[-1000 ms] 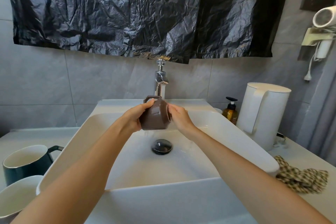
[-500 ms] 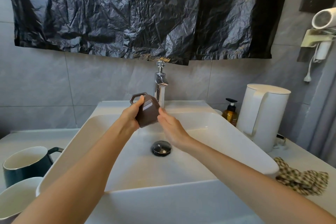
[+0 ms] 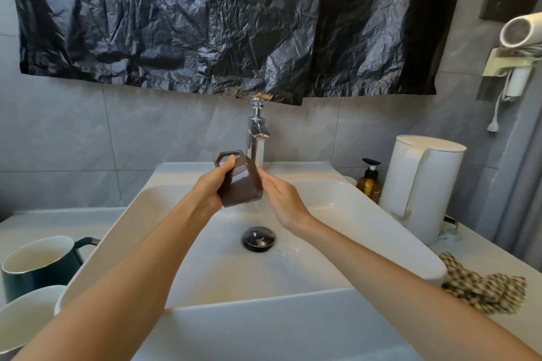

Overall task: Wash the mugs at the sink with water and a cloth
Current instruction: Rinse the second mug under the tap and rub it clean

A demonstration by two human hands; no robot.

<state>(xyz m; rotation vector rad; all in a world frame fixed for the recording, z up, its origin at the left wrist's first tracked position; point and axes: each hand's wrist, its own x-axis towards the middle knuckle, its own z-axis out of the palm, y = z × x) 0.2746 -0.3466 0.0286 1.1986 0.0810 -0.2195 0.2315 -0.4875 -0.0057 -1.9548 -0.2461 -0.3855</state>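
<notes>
Over the white rectangular ceramic basin (image 3: 337, 199), the left hand (image 3: 209, 184) has its grip clenched around a faceted brown mug (image 3: 241, 184) tipped beneath the chrome tap (image 3: 257, 133). The mug's mouth is hidden. The right hand (image 3: 283, 199) is released, fingers touching the mug's side. A dark green mug (image 3: 38, 265) and a white mug (image 3: 20, 319), cut off, stand on the bench at left; a checked cloth (image 3: 484, 287) lies at right.

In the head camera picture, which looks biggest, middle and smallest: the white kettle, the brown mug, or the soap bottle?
1. White kettle, clearly biggest.
2. Brown mug, held by the left hand under the tap.
3. Soap bottle, smallest, though it is partly hidden behind the sink's rim.
</notes>
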